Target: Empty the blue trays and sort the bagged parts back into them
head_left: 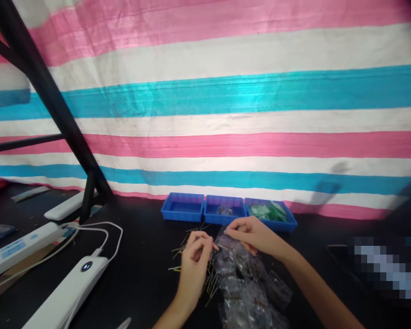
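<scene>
My right hand [248, 234] pinches the top edge of a small clear plastic bag [222, 238] between thumb and fingers. Close beside it, my left hand [195, 256] has its fingers curled, with thumb and index fingertip together near the bag's left side. Whatever those fingertips hold is too small to make out. Thin brass-coloured rods [210, 285] lie scattered on the black table around and under my left hand. A heap of clear bags [241, 292], some with rods showing inside, spreads below both hands toward the front edge.
Behind my hands stand a left blue bin [183, 217], a middle blue bin [226, 199] with small clear pieces, and a right blue bin [292, 224] with green packets. A power strip [23, 249], white device [68, 292] and cables [119, 242] lie left, near a black frame [55, 105].
</scene>
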### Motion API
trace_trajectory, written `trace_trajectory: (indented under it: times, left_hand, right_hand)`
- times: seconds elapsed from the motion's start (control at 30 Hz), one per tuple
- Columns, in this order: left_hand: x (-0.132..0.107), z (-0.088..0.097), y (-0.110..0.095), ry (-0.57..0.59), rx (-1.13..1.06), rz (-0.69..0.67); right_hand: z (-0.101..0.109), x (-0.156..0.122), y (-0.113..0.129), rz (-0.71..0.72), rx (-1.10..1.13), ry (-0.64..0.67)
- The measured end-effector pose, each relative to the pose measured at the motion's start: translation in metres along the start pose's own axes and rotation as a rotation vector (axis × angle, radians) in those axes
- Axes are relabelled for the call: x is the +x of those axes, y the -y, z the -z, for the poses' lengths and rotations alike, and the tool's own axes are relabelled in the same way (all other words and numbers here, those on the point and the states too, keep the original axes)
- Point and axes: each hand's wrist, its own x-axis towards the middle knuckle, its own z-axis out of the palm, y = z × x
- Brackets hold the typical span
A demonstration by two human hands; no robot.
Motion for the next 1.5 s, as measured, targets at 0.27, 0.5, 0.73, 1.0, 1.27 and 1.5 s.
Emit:
trace_trajectory:
  times: [0.27,0.5,0.73,1.0,1.27,1.5]
  left_hand:
    - [0.000,0.004,0.002,0.052,-0.165,0.191]
    - [-0.006,-0.003,0.003,0.176,-0.011,0.107]
    - [-0.004,-0.001,0.004,0.200,0.148,-0.015]
    - [-0.001,0.000,0.005,0.183,0.111,0.044]
    - [0.001,0.006,0.003,0.171,0.161,-0.011]
    - [0.001,0.009,0.003,0.312,0.424,-0.193]
  right_hand:
    - [0.027,0.018,-0.029,-0.070,0.140,-0.325]
    - [0.012,0.008,-0.023,0.061,-0.242,-0.215]
    - [-0.013,-0.005,-0.009,0.136,-0.452,0.163]
    - [-0.035,-0.002,-0.014,0.170,-0.644,0.131]
    - [-0.036,0.001,-0.017,0.060,-0.607,0.169]
    - [-0.024,-0.003,-0.012,0.063,-0.632,0.097]
